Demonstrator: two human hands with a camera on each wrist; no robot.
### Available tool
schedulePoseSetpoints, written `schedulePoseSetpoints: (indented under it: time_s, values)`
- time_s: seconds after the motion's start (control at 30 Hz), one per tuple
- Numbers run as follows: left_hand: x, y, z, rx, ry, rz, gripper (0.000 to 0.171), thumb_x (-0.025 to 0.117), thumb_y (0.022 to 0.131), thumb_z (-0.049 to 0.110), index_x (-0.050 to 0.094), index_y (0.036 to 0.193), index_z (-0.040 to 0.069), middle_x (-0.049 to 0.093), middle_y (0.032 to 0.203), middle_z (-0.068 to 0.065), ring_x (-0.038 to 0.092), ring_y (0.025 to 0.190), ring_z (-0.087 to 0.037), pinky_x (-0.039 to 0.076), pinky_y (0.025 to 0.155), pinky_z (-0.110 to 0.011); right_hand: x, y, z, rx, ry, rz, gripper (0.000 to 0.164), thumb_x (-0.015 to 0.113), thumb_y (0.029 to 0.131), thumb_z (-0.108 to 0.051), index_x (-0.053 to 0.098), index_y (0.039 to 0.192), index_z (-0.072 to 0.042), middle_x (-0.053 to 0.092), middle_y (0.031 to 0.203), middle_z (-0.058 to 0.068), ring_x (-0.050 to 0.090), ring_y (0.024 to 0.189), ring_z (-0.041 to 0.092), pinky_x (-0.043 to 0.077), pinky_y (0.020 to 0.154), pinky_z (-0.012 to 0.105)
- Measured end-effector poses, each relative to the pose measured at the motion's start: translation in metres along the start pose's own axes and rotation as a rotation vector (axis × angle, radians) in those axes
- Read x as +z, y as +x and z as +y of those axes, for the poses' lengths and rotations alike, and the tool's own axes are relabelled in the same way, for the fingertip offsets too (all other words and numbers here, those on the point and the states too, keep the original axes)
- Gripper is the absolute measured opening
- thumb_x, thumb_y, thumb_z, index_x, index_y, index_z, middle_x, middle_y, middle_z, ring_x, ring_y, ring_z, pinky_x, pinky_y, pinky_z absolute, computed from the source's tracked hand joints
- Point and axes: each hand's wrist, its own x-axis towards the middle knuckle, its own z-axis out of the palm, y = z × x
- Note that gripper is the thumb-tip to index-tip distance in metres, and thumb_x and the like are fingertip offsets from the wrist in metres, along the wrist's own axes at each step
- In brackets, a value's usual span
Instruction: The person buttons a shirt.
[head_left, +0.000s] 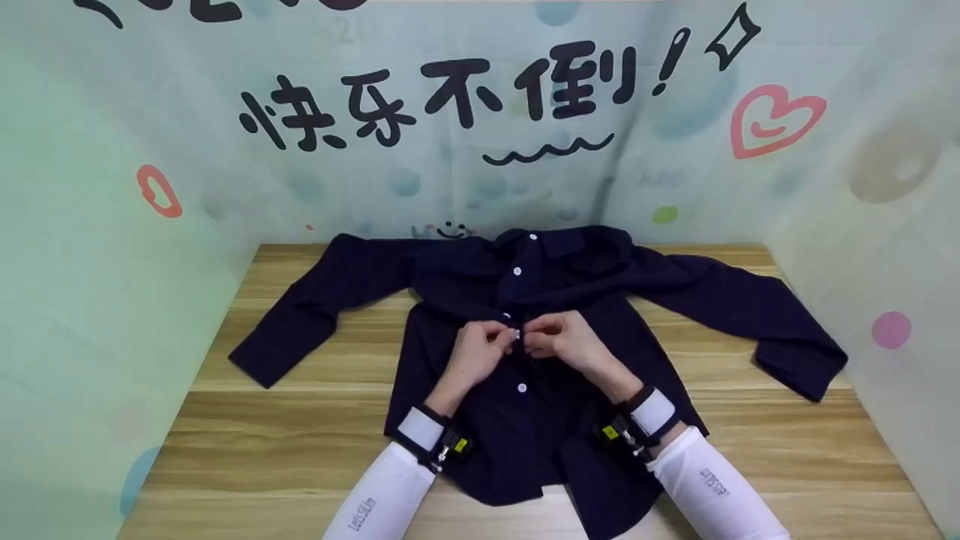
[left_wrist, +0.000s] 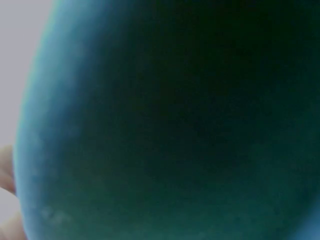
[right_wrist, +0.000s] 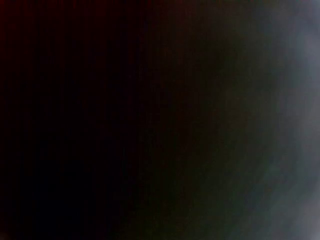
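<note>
A dark navy button-up shirt (head_left: pixel 480 427) lies front up, its collar at the far side and its sleeves spread to both sides. At the middle of its front, my left hand (head_left: pixel 478 351) pinches the placket by a white button (head_left: pixel 515 334). Just right of that button, my right hand (head_left: pixel 571 346) pinches the shirt's other front edge between thumb and fingers. The fingertips of both hands nearly meet. Another white button (head_left: pixel 522 388) shows below the hands, and several more run up toward the collar. Both wrist views are mostly blocked by dark, blurred cloth.
The shirt is spread on a wood-grain table (head_left: pixel 300 442). A printed cloth backdrop (head_left: pixel 450 180) with black lettering stands along the back, and pale panels rise at the left and right sides. Below the hands, the shirt's front hem parts into two flaps.
</note>
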Motion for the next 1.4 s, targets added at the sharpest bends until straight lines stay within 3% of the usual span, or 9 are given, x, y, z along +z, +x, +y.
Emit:
schedulePoseSetpoints:
  time_s: [0.1,0.23,0.37,0.6,0.73,0.93,1.1,1.23,1.4]
  values:
    - [-0.001,0.000,-0.001,-0.007,-0.018,-0.024,0.016,0.066,0.096,0.008,0.078,0.090,0.000,0.072,0.074,-0.005,0.064,0.066,-0.008,0.048,0.063,-0.022,0.001,0.002,0.003,-0.082,-0.099,0.025,0.019,0.076,0.087,0.002,0.073,0.102,0.012,0.075,0.091,0.013,0.069,0.076,0.009,0.058,0.069,0.023]
    - [-0.001,0.000,0.000,-0.023,-0.026,-0.046,0.018,0.064,0.098,0.008,0.078,0.090,0.000,0.070,0.072,-0.004,0.058,0.064,-0.006,0.046,0.062,-0.022,0.004,0.003,0.004,-0.192,-0.337,0.112,0.014,0.084,0.083,-0.007,0.078,0.093,0.002,0.076,0.086,0.009,0.068,0.074,0.008,0.053,0.067,0.019]
    - [-0.002,0.000,0.000,0.009,0.021,-0.043,0.020,0.063,0.097,0.008,0.076,0.083,0.001,0.067,0.071,-0.001,0.056,0.065,-0.007,0.046,0.064,-0.023,0.008,0.002,0.004,-0.279,-0.524,0.188,0.012,0.085,0.083,-0.014,0.080,0.090,-0.005,0.077,0.086,0.003,0.070,0.075,0.012,0.054,0.069,0.024]
    - [-0.005,0.000,0.005,0.147,0.167,-0.025,0.024,0.062,0.090,0.006,0.062,0.067,0.009,0.049,0.062,0.007,0.046,0.058,-0.011,0.037,0.058,-0.025,0.013,-0.001,0.005,-0.447,-0.678,0.253,0.008,0.083,0.085,-0.012,0.079,0.089,-0.007,0.075,0.086,0.003,0.070,0.075,0.016,0.057,0.068,0.033]
    - [-0.008,0.001,0.006,0.181,0.176,-0.056,0.018,0.063,0.092,0.008,0.071,0.076,0.008,0.051,0.063,0.008,0.045,0.056,-0.008,0.036,0.056,-0.024,0.014,-0.002,0.006,-0.499,-0.706,0.289,0.006,0.083,0.084,-0.010,0.079,0.088,-0.007,0.074,0.084,0.002,0.069,0.074,0.016,0.056,0.067,0.033]
    - [-0.008,0.000,0.001,0.218,0.191,-0.017,0.017,0.066,0.097,0.012,0.077,0.086,0.005,0.060,0.067,0.003,0.047,0.058,-0.009,0.041,0.058,-0.026,0.014,-0.003,0.006,-0.460,-0.641,0.243,0.010,0.083,0.086,-0.011,0.079,0.092,-0.004,0.076,0.088,0.005,0.071,0.076,0.018,0.057,0.069,0.031]
    - [-0.005,-0.002,0.000,0.223,0.209,0.052,0.015,0.065,0.097,0.010,0.077,0.090,0.004,0.073,0.083,-0.004,0.061,0.070,-0.014,0.052,0.068,-0.032,0.008,-0.001,0.002,-0.219,-0.343,0.104,0.015,0.075,0.092,-0.008,0.077,0.100,0.005,0.076,0.090,0.013,0.073,0.077,0.019,0.058,0.069,0.026]
    - [-0.005,-0.003,0.000,0.200,0.208,0.062,0.015,0.065,0.098,0.009,0.078,0.091,0.004,0.072,0.082,-0.003,0.060,0.068,-0.013,0.052,0.066,-0.031,0.004,0.001,-0.001,-0.019,-0.079,0.022,0.022,0.066,0.099,-0.007,0.072,0.106,0.013,0.074,0.086,0.017,0.072,0.074,0.018,0.061,0.071,0.030]
    - [-0.003,-0.004,0.001,0.217,0.246,0.061,0.015,0.065,0.098,0.010,0.078,0.093,0.004,0.073,0.083,-0.004,0.065,0.071,-0.016,0.054,0.068,-0.034,0.006,0.003,-0.003,0.033,-0.038,0.019,0.022,0.068,0.098,-0.007,0.072,0.104,0.013,0.074,0.085,0.014,0.072,0.072,0.015,0.061,0.072,0.031]
